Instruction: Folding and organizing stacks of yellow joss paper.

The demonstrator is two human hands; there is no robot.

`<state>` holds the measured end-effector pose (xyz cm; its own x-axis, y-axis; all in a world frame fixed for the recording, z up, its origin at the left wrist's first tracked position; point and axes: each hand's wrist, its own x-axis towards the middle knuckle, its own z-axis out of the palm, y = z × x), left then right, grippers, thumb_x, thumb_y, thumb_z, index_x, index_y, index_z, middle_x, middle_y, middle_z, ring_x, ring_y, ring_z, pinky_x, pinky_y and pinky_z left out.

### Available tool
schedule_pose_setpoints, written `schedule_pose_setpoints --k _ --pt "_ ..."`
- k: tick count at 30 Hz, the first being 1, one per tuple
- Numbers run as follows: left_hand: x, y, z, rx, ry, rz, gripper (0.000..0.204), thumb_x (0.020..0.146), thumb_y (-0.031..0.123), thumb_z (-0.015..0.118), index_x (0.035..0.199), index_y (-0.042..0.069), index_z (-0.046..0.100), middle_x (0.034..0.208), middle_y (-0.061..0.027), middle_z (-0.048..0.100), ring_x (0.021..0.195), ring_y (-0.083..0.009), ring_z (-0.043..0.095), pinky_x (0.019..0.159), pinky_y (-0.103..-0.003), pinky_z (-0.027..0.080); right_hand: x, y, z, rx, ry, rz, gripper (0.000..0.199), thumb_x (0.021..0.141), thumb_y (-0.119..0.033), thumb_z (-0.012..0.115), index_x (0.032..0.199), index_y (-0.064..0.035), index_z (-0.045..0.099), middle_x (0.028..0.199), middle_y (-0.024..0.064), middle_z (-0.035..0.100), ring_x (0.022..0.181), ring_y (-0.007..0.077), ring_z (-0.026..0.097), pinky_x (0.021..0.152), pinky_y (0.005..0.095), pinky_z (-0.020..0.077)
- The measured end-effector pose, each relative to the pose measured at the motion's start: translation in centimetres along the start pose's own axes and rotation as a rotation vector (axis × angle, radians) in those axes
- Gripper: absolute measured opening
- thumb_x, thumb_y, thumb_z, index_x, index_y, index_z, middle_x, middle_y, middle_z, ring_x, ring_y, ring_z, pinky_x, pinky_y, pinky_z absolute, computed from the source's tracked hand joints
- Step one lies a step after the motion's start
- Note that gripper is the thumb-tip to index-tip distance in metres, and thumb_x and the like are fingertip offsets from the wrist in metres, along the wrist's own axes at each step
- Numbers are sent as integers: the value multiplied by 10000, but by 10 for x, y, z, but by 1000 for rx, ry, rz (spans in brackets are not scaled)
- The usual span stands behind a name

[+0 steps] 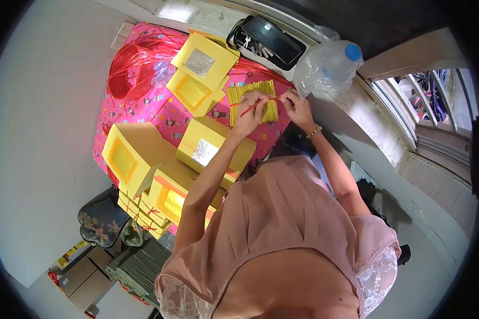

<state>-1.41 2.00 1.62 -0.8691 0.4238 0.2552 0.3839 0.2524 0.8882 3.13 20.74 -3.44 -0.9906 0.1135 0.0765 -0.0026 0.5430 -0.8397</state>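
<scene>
A bundle of yellow folded paper [271, 110] lies on the pink patterned tablecloth, its many folds side by side. Across it runs a thin red plastic string [248, 110]. My left hand [248, 112] rests over the bundle's middle, its fingers closed on the string. At the bundle's right edge, my right hand [299, 110] pinches the same string, with a beaded bracelet on the wrist. The string is stretched between the two hands, and a loose end slants down past my left fingers. Whether it is knotted is too small to tell.
Yellow paper sheets with silver and gold squares [199, 63] lie behind the bundle. Yellow paper stacks [138, 154] stand at the left, with tied bundles [143, 211] below. A red string coil [125, 72] is at far left. A phone [272, 40] and plastic bottle [327, 66] sit on the sill.
</scene>
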Motion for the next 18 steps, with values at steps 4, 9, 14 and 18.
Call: schedule_pose_setpoints --k 4,9,14,18 --pt "5 -3 -1 48 -64 64 79 889 68 564 942 46 619 842 -107 638 829 -301 594 856 -363 412 1 11 5 11 14 -8 136 885 -205 603 916 -80 646 752 136 628 658 304 605 595 392 469" --pt "3 -1 -12 15 -116 58 62 894 58 560 931 41 606 890 -95 653 835 -279 607 856 -362 420 -1 19 11 70 -1 91 153 875 -219 627 911 -81 682 757 115 659 631 286 613 591 370 472" --pt "-1 -2 -7 -64 -91 9 52 886 34 566 923 38 603 868 -84 652 813 -272 603 807 -352 441 1 17 17 102 43 49 156 866 -214 640 908 -73 691 767 120 670 643 262 635 605 352 482" --pt "2 0 -9 -36 -142 59 36 887 16 568 908 18 597 854 -88 649 795 -253 599 782 -335 449 1 37 19 127 14 47 163 863 -215 646 915 -68 694 774 125 675 650 257 642 610 351 485"
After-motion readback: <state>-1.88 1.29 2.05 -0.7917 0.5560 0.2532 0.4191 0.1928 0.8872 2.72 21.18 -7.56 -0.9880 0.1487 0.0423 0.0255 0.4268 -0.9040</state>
